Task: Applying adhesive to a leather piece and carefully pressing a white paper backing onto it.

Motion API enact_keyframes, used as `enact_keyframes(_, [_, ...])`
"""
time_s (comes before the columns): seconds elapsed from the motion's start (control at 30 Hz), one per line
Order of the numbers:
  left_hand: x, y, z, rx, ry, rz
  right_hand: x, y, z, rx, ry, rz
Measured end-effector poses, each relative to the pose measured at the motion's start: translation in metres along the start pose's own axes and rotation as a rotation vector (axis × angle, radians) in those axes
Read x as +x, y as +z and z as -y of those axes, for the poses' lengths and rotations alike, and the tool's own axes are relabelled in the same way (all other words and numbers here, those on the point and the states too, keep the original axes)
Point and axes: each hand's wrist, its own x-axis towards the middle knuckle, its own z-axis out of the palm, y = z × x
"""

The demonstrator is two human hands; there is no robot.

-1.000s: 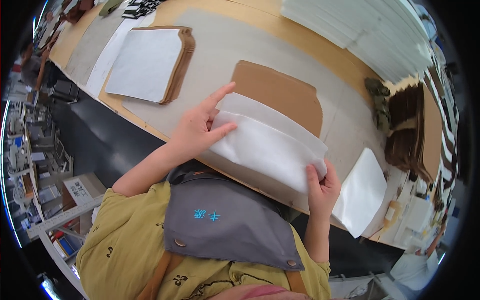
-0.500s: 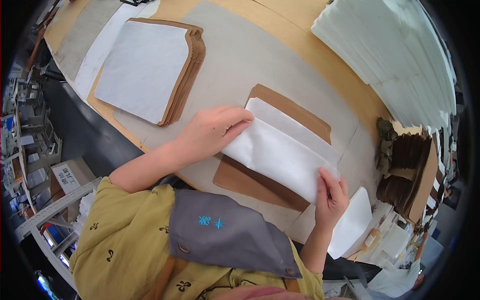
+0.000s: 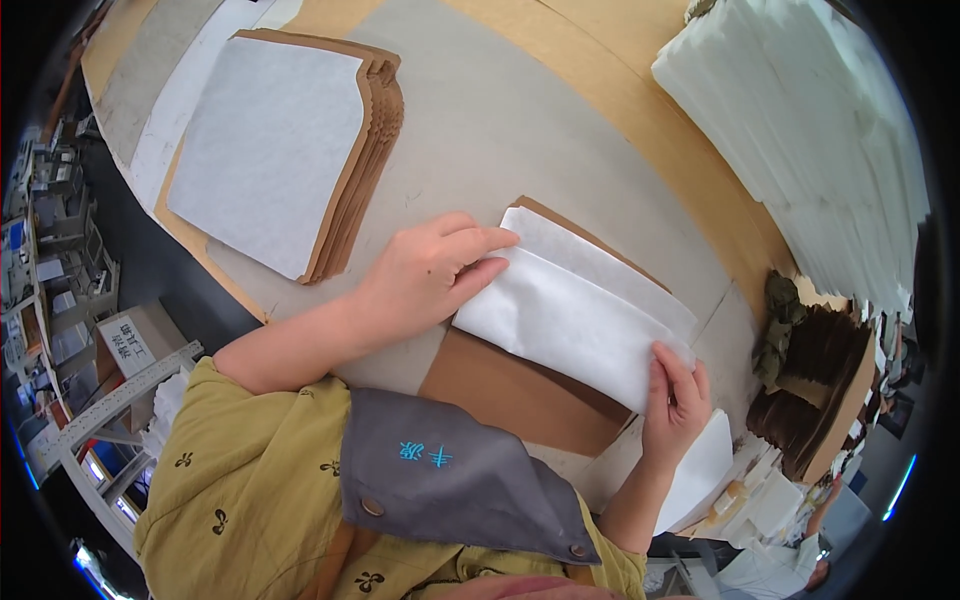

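My left hand (image 3: 440, 268) pinches the left end of a folded white sheet (image 3: 560, 310), with thumb and fingertips at its edge. My right hand (image 3: 675, 400) grips the sheet's right end, fingers curled over it. The white sheet lies over a flat brown piece (image 3: 520, 400), whose lower part and upper edge show around it. At the upper left lies a pile of brown pieces (image 3: 355, 180) topped by a white sheet (image 3: 262, 145).
A tall white stack (image 3: 780, 135) fills the upper right of the worktable (image 3: 500, 110), above dark green cloth (image 3: 780, 320) and brown bundles (image 3: 810, 380). A loose white sheet (image 3: 700, 475) lies beyond my right wrist. Another person (image 3: 775, 568) is at the lower right. A metal frame (image 3: 100, 405) stands lower left.
Both hands have moved down and rightward in view with the white sheet, exposing the brown piece's lower part. The table's contents also shift in the frame as the view changes.
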Motion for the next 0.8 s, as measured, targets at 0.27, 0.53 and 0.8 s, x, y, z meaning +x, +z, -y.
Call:
enact_keyframes(0.27, [0.0027,0.0018,0.0004,-0.043,-0.009,-0.007,-0.0008,-0.0003,-0.0034,-0.065,-0.051,-0.016])
enact_keyframes(0.53, [0.0015,0.0019,0.0000,-0.033,-0.015,0.014,-0.0012,0.0018,-0.0062,-0.071,-0.068,-0.013])
enact_keyframes(0.8, [0.0037,0.0048,0.0022,-0.025,-0.023,-0.006,0.0021,0.0062,-0.0074,-0.098,-0.036,-0.003])
